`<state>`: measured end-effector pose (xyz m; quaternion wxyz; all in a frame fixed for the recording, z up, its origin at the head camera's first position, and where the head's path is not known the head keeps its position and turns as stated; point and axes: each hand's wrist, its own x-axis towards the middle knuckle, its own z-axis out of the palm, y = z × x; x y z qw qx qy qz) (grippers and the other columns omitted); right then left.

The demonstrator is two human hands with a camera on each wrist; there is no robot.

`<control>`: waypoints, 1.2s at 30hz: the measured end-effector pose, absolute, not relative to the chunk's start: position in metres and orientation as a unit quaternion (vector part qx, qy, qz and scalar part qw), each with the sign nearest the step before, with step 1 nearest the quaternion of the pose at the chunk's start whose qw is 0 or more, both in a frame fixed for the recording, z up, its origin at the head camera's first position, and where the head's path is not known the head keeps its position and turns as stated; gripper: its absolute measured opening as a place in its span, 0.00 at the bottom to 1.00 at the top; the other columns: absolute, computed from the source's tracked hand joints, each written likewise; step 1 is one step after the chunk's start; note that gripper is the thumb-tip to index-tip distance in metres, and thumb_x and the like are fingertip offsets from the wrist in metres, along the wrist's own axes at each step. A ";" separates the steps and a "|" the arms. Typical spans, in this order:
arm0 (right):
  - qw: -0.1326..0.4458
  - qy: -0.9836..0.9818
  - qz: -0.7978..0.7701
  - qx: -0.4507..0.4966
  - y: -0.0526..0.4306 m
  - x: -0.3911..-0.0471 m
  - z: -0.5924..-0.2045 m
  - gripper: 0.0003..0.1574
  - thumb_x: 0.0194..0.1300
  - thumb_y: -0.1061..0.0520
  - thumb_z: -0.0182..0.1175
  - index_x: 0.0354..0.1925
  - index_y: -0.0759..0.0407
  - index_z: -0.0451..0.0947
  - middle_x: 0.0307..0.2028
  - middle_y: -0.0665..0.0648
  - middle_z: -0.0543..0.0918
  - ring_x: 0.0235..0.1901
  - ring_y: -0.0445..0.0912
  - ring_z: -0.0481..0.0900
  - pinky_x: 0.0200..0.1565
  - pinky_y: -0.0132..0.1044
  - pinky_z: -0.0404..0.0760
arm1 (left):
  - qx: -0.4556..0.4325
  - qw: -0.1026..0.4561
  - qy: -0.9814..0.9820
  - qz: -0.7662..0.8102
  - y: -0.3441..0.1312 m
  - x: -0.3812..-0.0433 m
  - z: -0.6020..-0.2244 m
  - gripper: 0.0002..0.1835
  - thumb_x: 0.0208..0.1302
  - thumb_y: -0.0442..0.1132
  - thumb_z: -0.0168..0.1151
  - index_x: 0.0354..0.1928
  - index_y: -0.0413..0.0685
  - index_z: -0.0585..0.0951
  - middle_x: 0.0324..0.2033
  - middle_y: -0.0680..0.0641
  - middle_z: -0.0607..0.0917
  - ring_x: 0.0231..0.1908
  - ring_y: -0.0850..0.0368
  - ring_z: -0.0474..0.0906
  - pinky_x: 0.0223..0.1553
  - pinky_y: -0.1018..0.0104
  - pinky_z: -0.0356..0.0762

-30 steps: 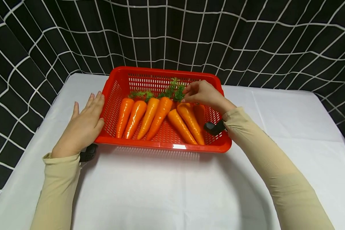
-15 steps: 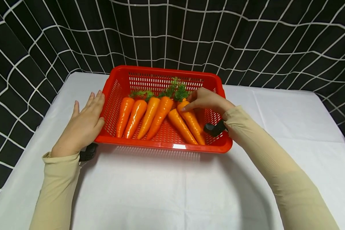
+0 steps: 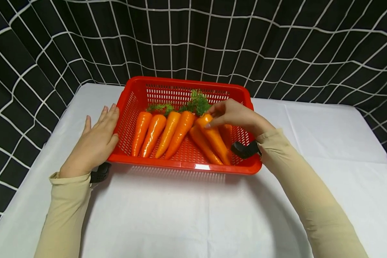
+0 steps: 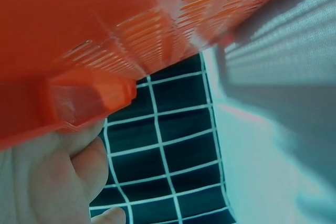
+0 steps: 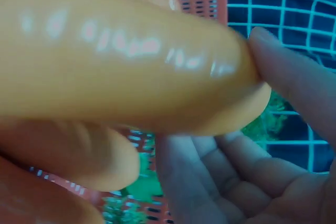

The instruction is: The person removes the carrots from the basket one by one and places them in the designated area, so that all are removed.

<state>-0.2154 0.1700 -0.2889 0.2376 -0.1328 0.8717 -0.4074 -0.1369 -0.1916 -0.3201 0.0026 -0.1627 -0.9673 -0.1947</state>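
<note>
right hand point(image 3: 233, 115) pinches a carrot point(image 3: 216, 140) by its thick end, on the right in the basket point(image 3: 161, 163); left hand point(image 3: 94, 145), straight-fingered, rests against the left rim. the carrot's glossy skin could slip from so small a grip.

Basket point(image 3: 167, 163): red plastic, smooth, shiny along the rim, its walls pierced with slots
Carrots point(image 3: 178, 134) in the basket: plastic-looking, smooth, glossy skins with rippled highlights
Leafy tops point(image 3: 199, 104) towards the basket's back wall: matt, feathery, rough-looking
Tablecloth point(image 3: 154, 215) beneath the basket: white cloth, matt, lightly creased
Curtain point(image 3: 180, 32) behind the basket: gridded cloth, matt, softly folded
Sleeves point(image 3: 309, 193) either side of the basket: beige cloth, matt, wrinkled
</note>
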 end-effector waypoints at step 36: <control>-0.055 0.614 -0.770 -0.165 0.259 -0.149 -0.273 0.17 0.54 0.80 0.56 0.43 0.72 0.78 0.39 0.61 0.81 0.40 0.50 0.79 0.45 0.32 0.78 | -0.170 -0.016 -0.961 -0.219 -0.192 -0.136 -0.320 0.34 0.68 0.35 0.40 0.72 0.36 0.43 0.72 0.40 0.42 0.71 0.47 0.30 0.61 0.40 0.15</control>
